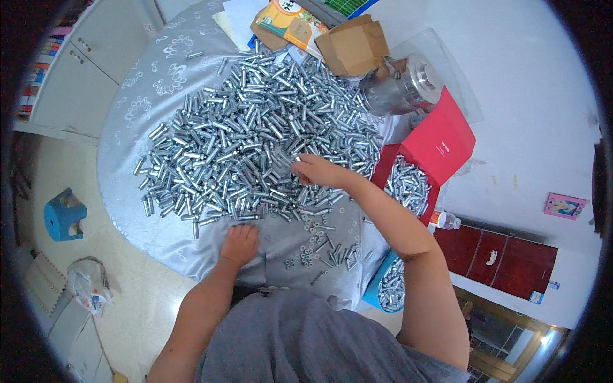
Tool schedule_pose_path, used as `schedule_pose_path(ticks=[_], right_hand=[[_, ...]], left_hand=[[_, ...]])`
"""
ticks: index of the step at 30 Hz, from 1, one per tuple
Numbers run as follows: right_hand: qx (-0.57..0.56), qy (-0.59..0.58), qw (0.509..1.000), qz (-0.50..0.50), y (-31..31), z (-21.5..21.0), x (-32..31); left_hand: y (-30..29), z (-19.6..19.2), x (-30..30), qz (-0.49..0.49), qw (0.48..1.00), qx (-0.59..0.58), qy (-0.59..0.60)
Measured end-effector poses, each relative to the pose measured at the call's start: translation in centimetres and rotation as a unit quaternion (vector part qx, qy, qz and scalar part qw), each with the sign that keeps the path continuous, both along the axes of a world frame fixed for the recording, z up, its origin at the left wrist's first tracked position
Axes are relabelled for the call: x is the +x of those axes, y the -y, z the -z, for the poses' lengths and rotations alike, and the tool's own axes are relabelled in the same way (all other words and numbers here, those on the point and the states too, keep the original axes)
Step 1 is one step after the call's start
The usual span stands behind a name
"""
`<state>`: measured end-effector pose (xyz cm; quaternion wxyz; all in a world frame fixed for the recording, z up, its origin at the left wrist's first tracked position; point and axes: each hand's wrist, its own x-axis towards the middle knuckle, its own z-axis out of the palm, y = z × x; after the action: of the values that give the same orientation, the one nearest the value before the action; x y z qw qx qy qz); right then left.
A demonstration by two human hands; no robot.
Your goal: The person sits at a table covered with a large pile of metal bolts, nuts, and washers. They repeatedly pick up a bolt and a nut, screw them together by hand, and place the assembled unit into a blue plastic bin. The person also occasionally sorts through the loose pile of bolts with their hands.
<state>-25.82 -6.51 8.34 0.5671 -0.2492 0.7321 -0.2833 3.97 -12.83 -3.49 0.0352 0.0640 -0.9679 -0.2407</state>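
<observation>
A broad heap of silver expansion bolts [236,127] covers much of the cloth-covered table [131,185]. Over the heap's near right part, my right hand [317,171] has its fingers closed, pinching a bolt that shows only partly at the fingertips. My left hand [241,244] lies palm down on the cloth just before the heap's near edge, holding nothing, its fingers stretched toward the bolts. Between my body and the heap are small washers and nuts [308,256], with several loose thin screws or bolt rods [345,255] to their right.
To the right, a red box [383,167] with its lid raised holds more bolts. A blue bin [372,292] of bolts stands below it. A metal canister [396,86], an opened cardboard box [352,48] and a plastic bottle [447,221] are nearby. A blue stool [64,216] stands left.
</observation>
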Motion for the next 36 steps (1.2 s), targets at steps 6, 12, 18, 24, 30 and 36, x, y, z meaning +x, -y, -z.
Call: schedule_pose_path(ticks=[6,12,18,24,30,36], right_hand=[[-0.058,0.161,0.976,0.132,-2.5,-2.0,2.8],[-0.102,0.145,0.967,0.184,-3.7,-0.8,4.3],[-0.116,0.005,0.98,0.163,-4.2,1.6,3.9],[-0.084,-0.264,0.956,-0.093,-2.4,-1.2,1.5],[-0.107,-0.363,0.892,-0.246,0.7,-3.2,-1.5],[-0.054,-0.379,0.854,-0.352,2.7,-4.2,-3.4]], left_hand=[[0.1,-0.3,-0.2,0.002,1.0,-0.015,-0.003],[0.0,-0.5,-0.2,-0.004,1.0,0.003,0.008],[0.4,-1.1,-0.3,0.0,1.0,0.006,-0.013],[0.5,-1.3,-0.2,0.0,0.999,0.012,-0.03],[0.4,-0.8,-0.2,-0.001,1.0,0.004,-0.018],[0.4,-0.9,-0.2,-0.003,1.0,0.004,-0.018]])
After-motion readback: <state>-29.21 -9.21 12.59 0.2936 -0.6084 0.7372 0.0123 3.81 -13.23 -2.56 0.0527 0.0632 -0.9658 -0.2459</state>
